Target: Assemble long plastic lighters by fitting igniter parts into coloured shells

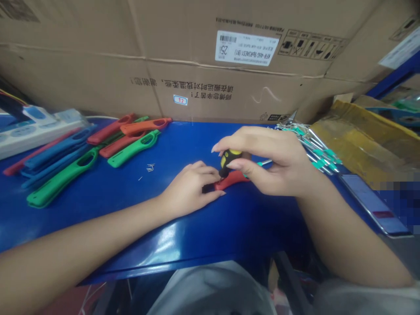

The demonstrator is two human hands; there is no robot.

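On the blue table, my left hand (197,186) closes its fingers and thumb around the near end of a red plastic lighter casing (231,180). A metal rod with a teal part runs out of the casing's far end, partly behind my right hand (272,162). Between the thumb and fingers of that hand is a stubby black and yellow screwdriver (229,161). It stands upright, its lower end at the casing beside my left fingertips; the tip is hidden. Several small screws (150,168) lie loose left of my left hand.
Red, blue and green lighter casings (62,175) lie at the left near a white power strip (19,138). Metal rods with teal parts (320,153) are piled at the right, by a yellow-taped box (367,140) and a phone (374,205). A large cardboard box (108,83) stands behind.
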